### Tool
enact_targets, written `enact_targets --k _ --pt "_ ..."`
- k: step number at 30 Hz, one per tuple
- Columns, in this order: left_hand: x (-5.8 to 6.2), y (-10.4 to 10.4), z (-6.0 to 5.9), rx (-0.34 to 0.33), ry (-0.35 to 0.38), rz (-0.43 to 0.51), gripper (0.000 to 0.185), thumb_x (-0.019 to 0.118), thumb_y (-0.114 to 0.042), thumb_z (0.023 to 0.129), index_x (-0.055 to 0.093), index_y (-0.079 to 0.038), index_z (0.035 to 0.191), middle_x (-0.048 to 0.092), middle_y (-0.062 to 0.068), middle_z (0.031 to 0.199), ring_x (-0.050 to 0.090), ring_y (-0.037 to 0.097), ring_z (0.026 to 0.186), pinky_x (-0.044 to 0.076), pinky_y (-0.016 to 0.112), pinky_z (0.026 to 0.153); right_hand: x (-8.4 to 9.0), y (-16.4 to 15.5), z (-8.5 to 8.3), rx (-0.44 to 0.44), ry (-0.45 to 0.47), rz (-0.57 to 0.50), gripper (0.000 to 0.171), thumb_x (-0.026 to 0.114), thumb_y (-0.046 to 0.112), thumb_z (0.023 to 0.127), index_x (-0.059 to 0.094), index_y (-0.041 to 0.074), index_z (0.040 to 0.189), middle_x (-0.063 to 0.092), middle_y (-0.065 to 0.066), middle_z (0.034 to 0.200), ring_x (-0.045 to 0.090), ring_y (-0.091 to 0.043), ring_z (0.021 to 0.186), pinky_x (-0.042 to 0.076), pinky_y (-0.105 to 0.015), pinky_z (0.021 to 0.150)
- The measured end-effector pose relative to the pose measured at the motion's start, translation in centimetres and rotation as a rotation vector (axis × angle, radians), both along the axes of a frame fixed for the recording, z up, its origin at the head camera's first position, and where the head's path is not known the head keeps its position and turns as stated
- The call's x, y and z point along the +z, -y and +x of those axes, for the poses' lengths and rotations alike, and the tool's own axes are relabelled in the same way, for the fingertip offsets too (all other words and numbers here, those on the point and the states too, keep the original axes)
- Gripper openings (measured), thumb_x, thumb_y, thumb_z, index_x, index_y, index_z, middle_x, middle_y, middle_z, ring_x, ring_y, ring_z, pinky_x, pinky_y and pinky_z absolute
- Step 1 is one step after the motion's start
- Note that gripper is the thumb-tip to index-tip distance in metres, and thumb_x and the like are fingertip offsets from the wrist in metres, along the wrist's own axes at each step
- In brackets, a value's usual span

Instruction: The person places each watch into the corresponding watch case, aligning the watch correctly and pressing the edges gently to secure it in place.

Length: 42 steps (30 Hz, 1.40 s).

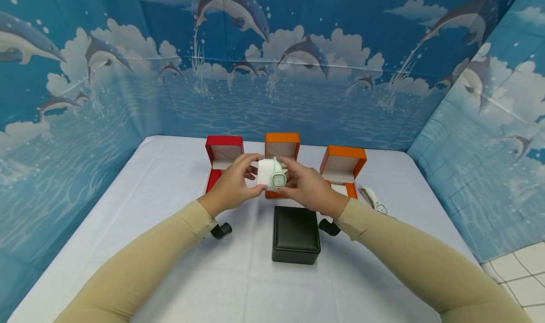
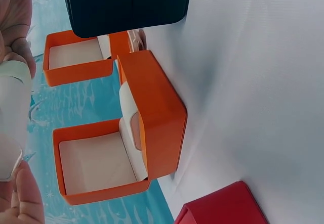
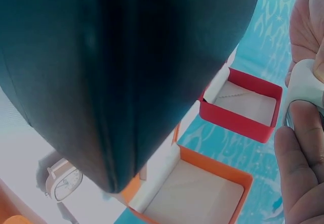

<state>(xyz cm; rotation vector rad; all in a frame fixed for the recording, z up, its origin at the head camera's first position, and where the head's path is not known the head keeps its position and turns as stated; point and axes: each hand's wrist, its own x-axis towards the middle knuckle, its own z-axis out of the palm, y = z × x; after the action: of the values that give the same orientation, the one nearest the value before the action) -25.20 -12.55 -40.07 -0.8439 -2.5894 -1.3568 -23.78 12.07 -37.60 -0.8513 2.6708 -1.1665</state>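
Head view has both hands up over the table (image 1: pixel 170 247), sharing one white cushion (image 1: pixel 266 172) with a watch (image 1: pixel 278 179) strapped round it. Left hand (image 1: pixel 233 187) curls fingers and thumb round the cushion's left side; right hand (image 1: pixel 307 188) pinches the watch side, fingers tight on it. It's held above the middle orange box (image 1: pixel 282 145), black box (image 1: pixel 295 234) closed nearer the person.

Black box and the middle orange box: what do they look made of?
Black box: looks like leatherette, matte, with a faint grain and soft rounded edges. Middle orange box: smooth satin shell, maybe coated card or plastic; cream lining looks like soft fabric or faux suede. Neither is certain from looks.
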Motion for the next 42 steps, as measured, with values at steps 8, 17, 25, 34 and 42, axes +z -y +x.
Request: enact_targets --k 8,17,25,34,42 --pt "0.2 -0.2 0.1 0.002 0.031 0.026 0.069 0.084 -0.012 0.090 0.049 -0.007 0.150 0.050 0.009 0.148 0.065 0.023 0.108 0.061 0.041 0.097 0.1 -0.1 0.1 -0.009 0.001 -0.004 0.085 0.078 0.011 0.096 0.029 0.012 0.166 0.076 -0.013 0.113 0.077 -0.020 0.097 0.064 -0.032 0.082" --pt "0.1 -0.5 0.0 0.001 0.027 0.061 0.072 0.084 -0.009 0.089 0.048 -0.004 0.151 0.049 0.010 0.147 0.065 0.025 0.111 0.061 0.045 0.098 -0.1 0.0 0.1 -0.030 -0.047 0.001 0.087 0.077 0.009 0.096 0.028 0.013 0.167 0.076 -0.011 0.112 0.077 -0.022 0.099 0.064 -0.034 0.084" --pt "0.4 -0.5 0.1 -0.010 0.039 0.071 0.070 0.083 -0.010 0.090 0.048 -0.008 0.150 0.049 0.010 0.148 0.064 0.029 0.115 0.061 0.047 0.099 -0.1 0.0 0.1 -0.032 -0.112 0.034 0.091 0.079 0.011 0.095 0.025 0.009 0.168 0.075 -0.008 0.111 0.075 -0.022 0.104 0.064 -0.038 0.092" --pt "0.8 0.0 0.2 -0.023 0.051 0.059 0.069 0.083 -0.011 0.091 0.048 -0.010 0.151 0.051 0.008 0.147 0.063 0.028 0.115 0.061 0.043 0.099 -0.2 -0.4 0.1 -0.014 -0.102 -0.035 0.089 0.080 0.010 0.093 0.031 0.017 0.167 0.048 -0.015 0.159 0.068 -0.032 0.127 0.059 -0.044 0.102" --pt "1.2 0.0 0.4 -0.050 0.098 0.078 0.068 0.083 -0.010 0.091 0.048 -0.010 0.150 0.050 0.008 0.148 0.063 0.028 0.115 0.061 0.043 0.100 -0.1 -0.6 0.2 -0.009 -0.088 -0.064 0.088 0.081 0.009 0.091 0.034 0.014 0.165 0.046 -0.017 0.160 0.072 -0.033 0.122 0.062 -0.037 0.095"
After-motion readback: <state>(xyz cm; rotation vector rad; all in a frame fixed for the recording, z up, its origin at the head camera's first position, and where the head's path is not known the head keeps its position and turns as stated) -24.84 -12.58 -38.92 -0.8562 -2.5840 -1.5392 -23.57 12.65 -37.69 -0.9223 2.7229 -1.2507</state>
